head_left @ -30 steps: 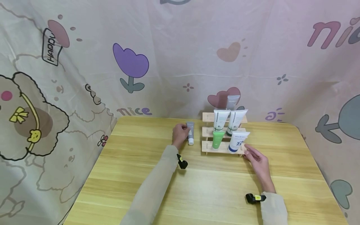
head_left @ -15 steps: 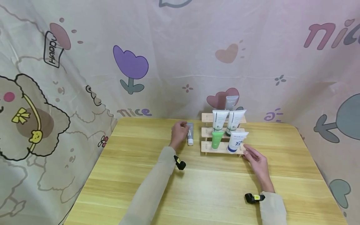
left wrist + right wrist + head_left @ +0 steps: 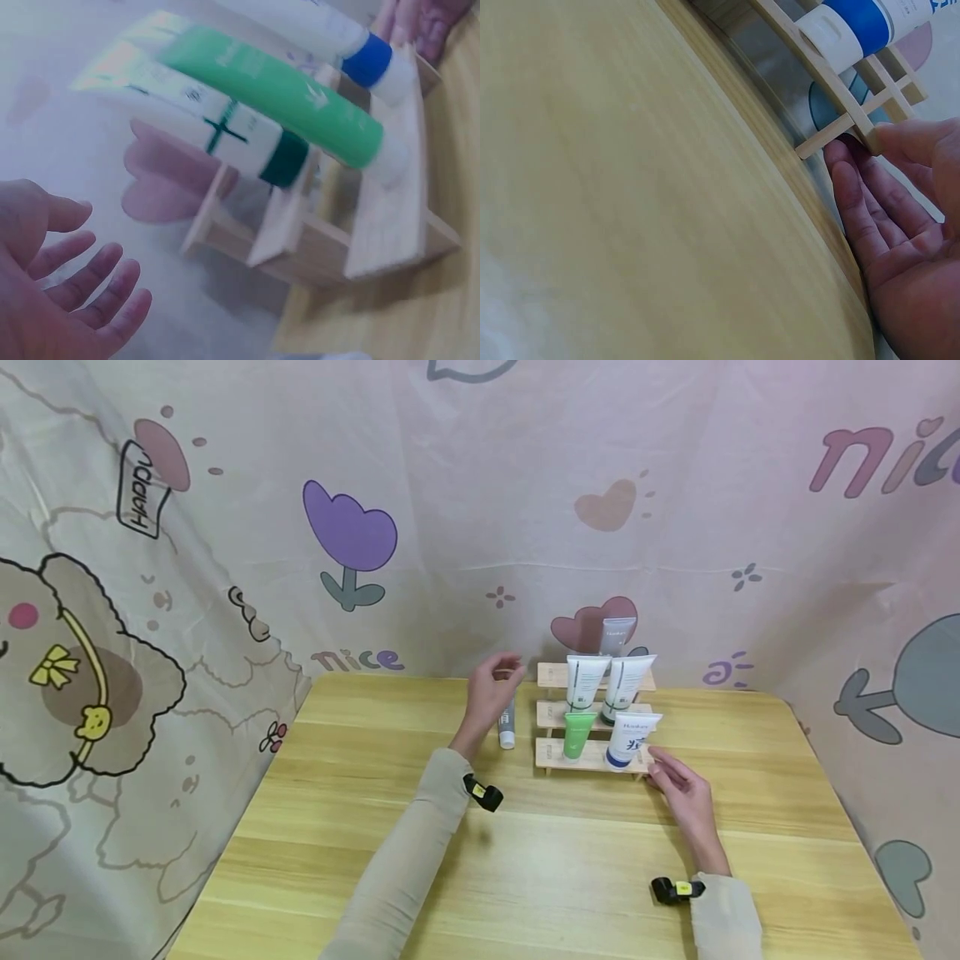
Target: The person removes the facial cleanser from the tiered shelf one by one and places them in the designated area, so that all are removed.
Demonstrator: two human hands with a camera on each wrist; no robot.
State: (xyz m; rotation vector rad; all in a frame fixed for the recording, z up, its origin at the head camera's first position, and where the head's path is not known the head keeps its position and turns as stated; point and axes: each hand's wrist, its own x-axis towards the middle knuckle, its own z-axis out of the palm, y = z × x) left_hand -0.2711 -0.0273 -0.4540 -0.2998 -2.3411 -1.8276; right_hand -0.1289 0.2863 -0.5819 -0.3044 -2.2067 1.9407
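Note:
My left hand hangs over the back of the table with its fingers apart and nothing in them. Partly hidden under it, a small grey tube lies on the tabletop, white cap toward me. To its right stands a three-step wooden display rack. My right hand pinches the right end of its lowest step, thumb on top and fingers below. That step bears a green tube and a white tube with a blue cap, both upright.
Two white tubes with dark green caps, a left one and a right one, stand on the middle step. A grey-blue tube stands on the top step. A printed cloth hangs right behind the wooden table.
My left hand has let go of the grey tube, then risen and shifted right above it. The tube stays lying on the table. My right hand keeps its place at the rack.

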